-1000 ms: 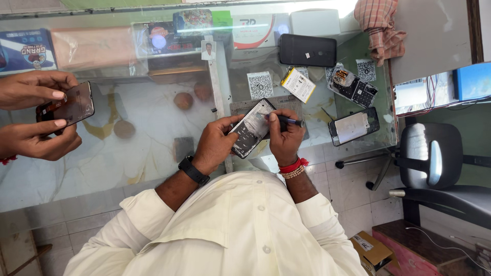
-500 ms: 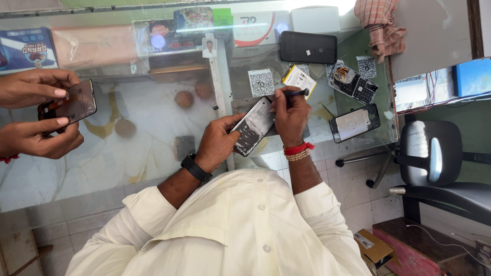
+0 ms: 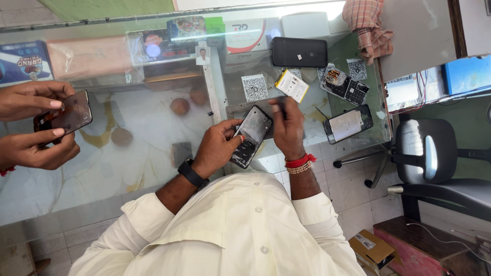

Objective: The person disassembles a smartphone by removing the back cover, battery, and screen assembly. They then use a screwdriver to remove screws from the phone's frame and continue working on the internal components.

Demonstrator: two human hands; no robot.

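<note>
My left hand (image 3: 217,149), with a black watch on the wrist, grips a dark opened phone (image 3: 250,136) by its lower left edge, above the glass counter (image 3: 153,168). My right hand (image 3: 289,128), wearing red and beaded bracelets, is closed around a thin dark tool (image 3: 280,105) at the phone's upper right end. The tool's tip is hidden behind the fingers. At the far left, another person's two hands (image 3: 30,125) hold a second dark phone (image 3: 65,113).
On the counter lie a black phone (image 3: 299,51), a phone with a pale back (image 3: 348,123), an opened phone body (image 3: 343,84), a yellow-white flat part (image 3: 291,85) and a code card (image 3: 254,88). A chequered cloth (image 3: 368,25), an office chair (image 3: 434,158) and a cardboard box (image 3: 373,248) are at the right.
My right hand has moved with the tool from the phone's right side up to its top end. The phone has tilted a little more upright. The other person's hands have barely shifted.
</note>
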